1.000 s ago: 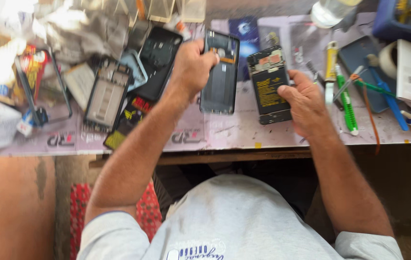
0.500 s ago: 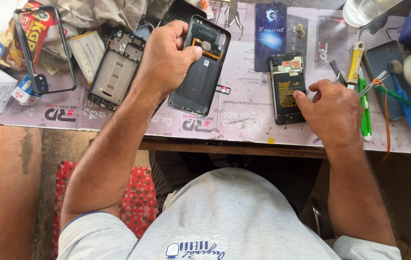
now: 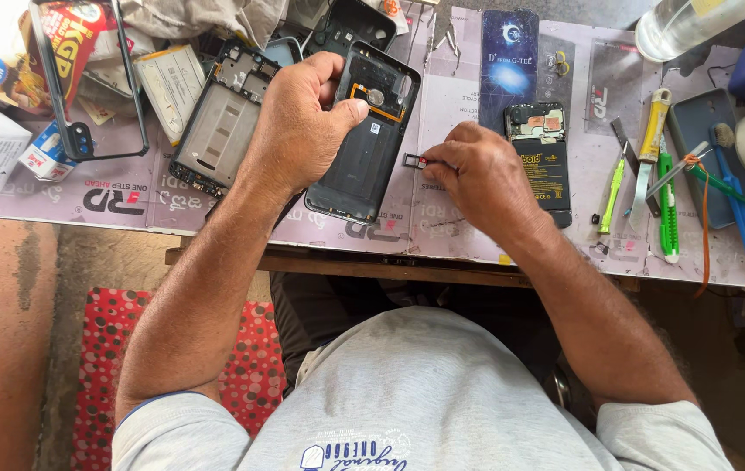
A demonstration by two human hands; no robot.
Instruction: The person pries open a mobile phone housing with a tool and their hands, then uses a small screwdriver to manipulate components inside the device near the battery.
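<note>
My left hand (image 3: 303, 122) grips a dark phone back cover (image 3: 368, 144) by its left edge, inner side up, just above the pink work mat (image 3: 442, 227). My right hand (image 3: 477, 174) pinches a small card tray (image 3: 413, 160) lying on the mat right beside the cover. An opened phone with its battery showing (image 3: 543, 144) lies just right of my right hand. A bare phone frame (image 3: 220, 122) rests to the left of my left hand.
A black rectangular bezel (image 3: 85, 87) and boxes sit at the left. Screwdrivers, a green tool (image 3: 667, 205), a yellow-handled tool (image 3: 652, 131), a brush and a dark tray (image 3: 704, 157) crowd the right. A clear bottle (image 3: 678, 26) lies far right. A red dotted cloth (image 3: 106, 349) lies below the table edge.
My right hand left the opened phone and moved left to the small card tray beside the cover. My left hand kept hold of the back cover.
</note>
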